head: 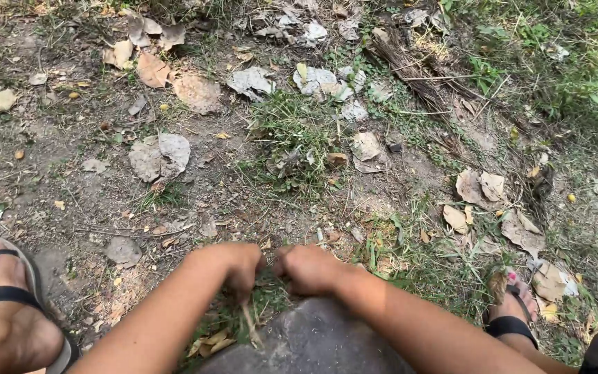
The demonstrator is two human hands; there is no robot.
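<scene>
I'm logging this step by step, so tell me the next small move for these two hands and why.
Probably a short upward tug. The left hand and right hand are both closed on the same grass tuft, knuckles nearly touching, at the edge of the grey stone. The blades run down from the fists to the dirt ground, so the tuft looks rooted, though the fingers hide the grip.

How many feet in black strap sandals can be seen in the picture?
2. One foot in a black strap sandal is at the bottom left; the other sandalled foot is at the bottom right, partly hidden by grass.
</scene>
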